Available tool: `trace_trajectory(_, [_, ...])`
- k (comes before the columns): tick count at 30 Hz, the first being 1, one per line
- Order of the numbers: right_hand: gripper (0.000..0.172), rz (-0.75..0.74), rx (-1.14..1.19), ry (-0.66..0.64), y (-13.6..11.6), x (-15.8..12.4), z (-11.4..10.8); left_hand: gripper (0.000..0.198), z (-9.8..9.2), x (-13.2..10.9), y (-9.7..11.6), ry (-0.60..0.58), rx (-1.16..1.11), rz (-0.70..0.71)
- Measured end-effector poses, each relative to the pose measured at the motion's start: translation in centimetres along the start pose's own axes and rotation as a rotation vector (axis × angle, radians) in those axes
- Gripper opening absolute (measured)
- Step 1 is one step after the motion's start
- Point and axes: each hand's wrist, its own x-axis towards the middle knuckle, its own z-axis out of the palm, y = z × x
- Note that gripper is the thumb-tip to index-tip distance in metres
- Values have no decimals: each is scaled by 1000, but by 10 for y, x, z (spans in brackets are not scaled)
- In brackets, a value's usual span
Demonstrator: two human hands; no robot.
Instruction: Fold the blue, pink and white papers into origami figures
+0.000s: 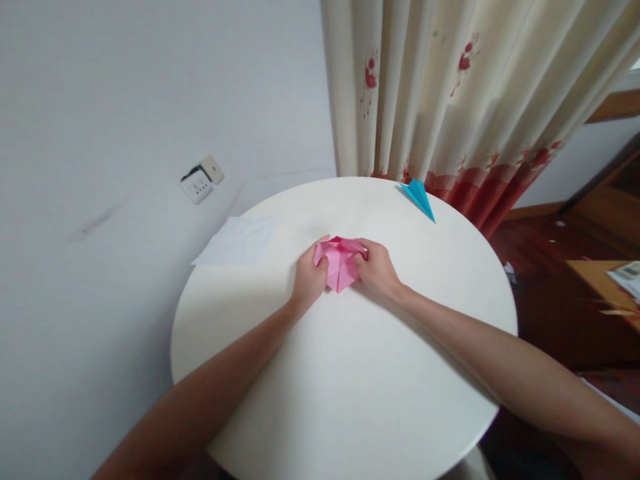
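A piece of pink folded paper (339, 263) is held between both hands, a little above or against the middle of the white round table. Its top is partly spread, with creases showing and a point at the bottom. My left hand (309, 273) grips its left side, thumb on the near face and fingers behind. On the right side my right hand (377, 267) pinches it the same way, thumb pressed into the fold. The fingers behind the paper are mostly hidden.
The round white table (350, 387) stands against a wall. A blue paper plane (419, 198) lies near its far right edge, white paper sheets (237, 241) at the left edge. Behind hangs a curtain (415, 87); a wall socket (197, 185) is at left, a wooden surface (600, 283) at right.
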Motion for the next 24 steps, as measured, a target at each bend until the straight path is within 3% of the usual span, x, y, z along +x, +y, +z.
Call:
trace_trajectory(3, [45, 102, 214, -96, 1, 5, -7, 35, -1, 6, -4, -34, -189, -117])
trace_trajectory(7, [44, 258, 417, -116, 3, 15, -16, 46, -6, 12, -2, -133, -509, -262])
trace_trajectory(12, [31, 232, 570, -72, 15, 26, -24, 59, -19, 13, 13, -347, -671, -320])
trace_trajectory(15, [31, 210, 587, -79, 22, 30, -29, 55, -24, 12, 18, -446, -736, -316])
trace_trajectory(20, [38, 162, 551, -194, 25, 31, -33, 45, -20, 11, 10, -366, -673, -352])
trace_trajectory(24, [42, 137, 597, -276, 21, 29, -35, 52, -15, 11, -2, -247, -588, -353])
